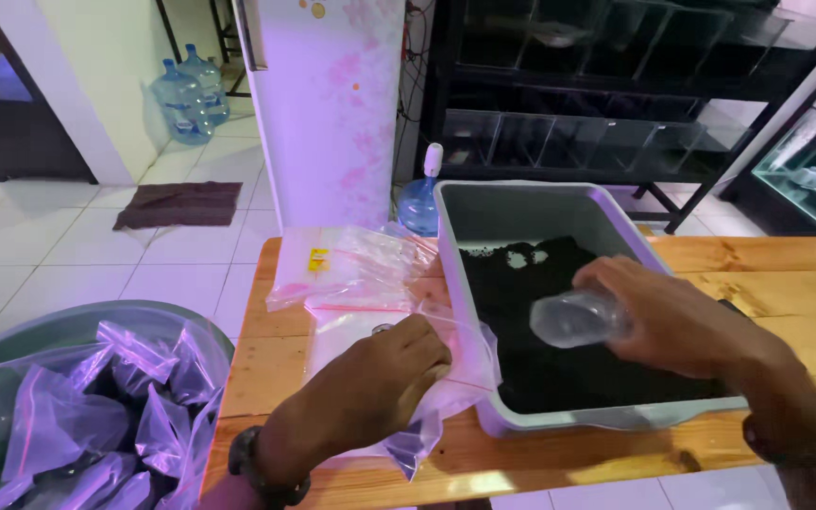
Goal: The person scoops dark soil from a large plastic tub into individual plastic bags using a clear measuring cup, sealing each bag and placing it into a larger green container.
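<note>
My left hand (370, 382) grips the mouth of a clear zip bag (446, 364) held against the near left corner of a grey tray (521, 198). The tray holds dark granular soil (559, 368) with a few white specks. My right hand (672, 316) holds a small clear plastic cup (573, 318) on its side just above the soil. Both hands are over the wooden table (767, 274).
A stack of clear zip bags (342, 264) lies on the table left of the tray. A round tub (77, 326) at lower left holds several filled bags. Behind stand a pink-patterned fridge (328, 104), water jugs (186, 99) and black shelving with glass tanks (616, 85).
</note>
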